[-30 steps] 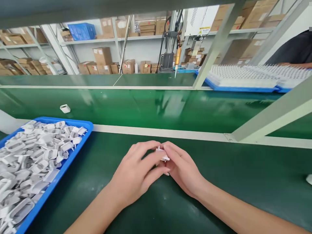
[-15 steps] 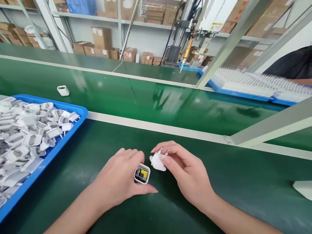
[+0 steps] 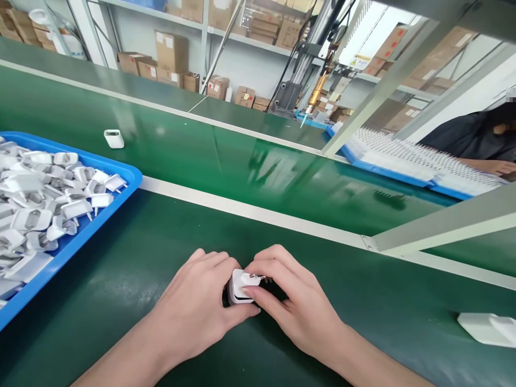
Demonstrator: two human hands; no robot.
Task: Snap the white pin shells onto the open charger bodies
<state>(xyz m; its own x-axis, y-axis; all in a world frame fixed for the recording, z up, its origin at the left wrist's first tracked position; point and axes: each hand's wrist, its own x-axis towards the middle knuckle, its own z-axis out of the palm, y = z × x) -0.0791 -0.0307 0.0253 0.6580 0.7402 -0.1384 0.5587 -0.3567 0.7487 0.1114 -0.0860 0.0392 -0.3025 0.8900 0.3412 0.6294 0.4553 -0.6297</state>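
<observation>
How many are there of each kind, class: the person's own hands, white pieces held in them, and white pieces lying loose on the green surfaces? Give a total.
Own hands: 2 (left hand, right hand)
Held white pieces: 2 (housing, pronged cap)
Loose white pieces: 2 (hollow piece, cut-off piece at right edge)
Total: 6

Brown cardboard boxes line a metal shelf, with more below. A metal machine column stands beside an orange tool and a white unit bearing a yellow label. At the right, a person in dark clothing is near blue trays, beyond a sloping pale beam
</observation>
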